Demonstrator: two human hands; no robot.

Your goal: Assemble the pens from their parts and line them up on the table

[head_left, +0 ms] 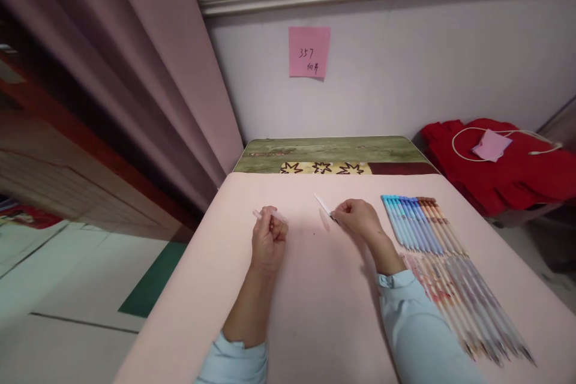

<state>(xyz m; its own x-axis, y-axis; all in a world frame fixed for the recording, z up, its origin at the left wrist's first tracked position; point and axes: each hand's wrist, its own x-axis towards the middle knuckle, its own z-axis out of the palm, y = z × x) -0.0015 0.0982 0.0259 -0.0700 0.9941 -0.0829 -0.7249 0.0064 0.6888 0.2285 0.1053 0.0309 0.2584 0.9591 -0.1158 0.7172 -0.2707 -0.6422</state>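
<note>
My left hand [269,240] is closed around a pale, translucent pen barrel [279,215], which sticks out on both sides of the fingers above the table. To its right, my right hand [360,219] pinches a thin white pen refill [321,203] by its dark end. The refill's free end points up and to the left. A pinkish streak lies on the tabletop just under it; I cannot tell if it is a shadow. The two hands are apart, and the pen parts do not touch.
Right of my right arm lie a row of blue and brown pens [418,225] and a nearer row of pink and grey pens [472,306]. A pale pink cover [310,312] spreads over the table. Beyond its right edge are a red cloth [432,156] and a white cable [454,144].
</note>
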